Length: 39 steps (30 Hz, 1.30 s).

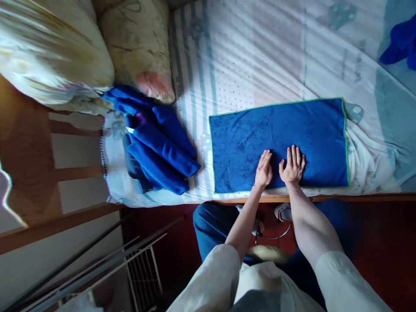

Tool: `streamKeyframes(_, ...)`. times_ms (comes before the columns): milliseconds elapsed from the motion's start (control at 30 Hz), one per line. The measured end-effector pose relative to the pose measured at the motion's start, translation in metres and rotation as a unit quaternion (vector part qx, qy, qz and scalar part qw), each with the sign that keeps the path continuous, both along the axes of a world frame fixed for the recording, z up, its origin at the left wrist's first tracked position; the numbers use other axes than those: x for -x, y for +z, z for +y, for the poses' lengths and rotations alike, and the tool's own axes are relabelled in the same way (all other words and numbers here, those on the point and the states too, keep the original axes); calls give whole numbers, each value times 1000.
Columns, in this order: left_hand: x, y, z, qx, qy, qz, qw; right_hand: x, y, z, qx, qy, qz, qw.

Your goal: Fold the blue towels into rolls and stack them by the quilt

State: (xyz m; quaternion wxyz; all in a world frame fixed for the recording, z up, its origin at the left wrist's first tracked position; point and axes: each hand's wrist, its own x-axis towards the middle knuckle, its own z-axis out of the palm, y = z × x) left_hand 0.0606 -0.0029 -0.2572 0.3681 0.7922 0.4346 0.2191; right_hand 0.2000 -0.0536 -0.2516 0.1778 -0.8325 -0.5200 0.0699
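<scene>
A blue towel (240, 138) with a thin green edge lies spread out flat near the bed's front edge. My left hand (264, 169) rests on its lower middle part, fingers stretched out and held close together. Just to the right, my right hand (293, 165) lies palm down on the same cloth, its fingers extended and the thumb apart. Neither hand grasps anything. A few light creases and darker brushed patches mark the towel's left half.
A heap of blue clothing (162, 143) lies to the left, below the pillows (139, 47). Another blue cloth (401, 41) is at the far right of the patterned sheet (276, 52). A wooden bed frame (78, 221) and a metal rack (143, 268) stand at the left.
</scene>
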Motion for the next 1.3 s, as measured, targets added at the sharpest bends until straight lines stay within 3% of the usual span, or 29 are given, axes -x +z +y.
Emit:
streamKeyframes(233,128,17,32,-57,131,114,983,2,4,1,-12,4,-24,1000)
streamKeyframes(333,165,24,42,-46,183,142,972,2,3,1,-13,3,-22,1000)
streamKeyframes(400,176,27,47,-34,212,146,966,2,4,1,-13,1,-20,1000)
streamKeyframes(467,172,29,48,-28,239,152,959,3,5,1,-12,-1,-18,1000)
streamKeyframes(533,147,30,44,-37,227,150,962,3,6,1,-11,-1,-17,1000)
streamKeyframes(600,103,31,36,-57,151,126,979,3,7,1,-13,-1,-18,1000)
streamKeyframes(700,26,29,27,-74,-20,77,994,2,7,1,-20,-1,-23,1000)
streamKeyframes(800,-18,23,37,-76,-78,76,991,2,6,1,-23,-1,-24,999)
streamKeyframes(833,-19,21,45,-77,-75,87,990,2,6,0,-23,-2,-23,999)
streamKeyframes(900,1,20,67,-77,-45,121,989,2,6,0,-21,-1,-22,1000)
streamKeyframes(1067,99,30,133,-67,121,239,961,3,6,-1,-26,3,-18,1000)
streamKeyframes(1133,120,36,150,-55,152,267,950,3,5,0,-29,-1,-15,999)
streamKeyframes(1200,117,41,156,-57,160,273,947,3,5,0,-31,-3,-12,999)
streamKeyframes(1300,72,40,148,-86,95,235,964,3,5,0,-36,-4,-10,999)
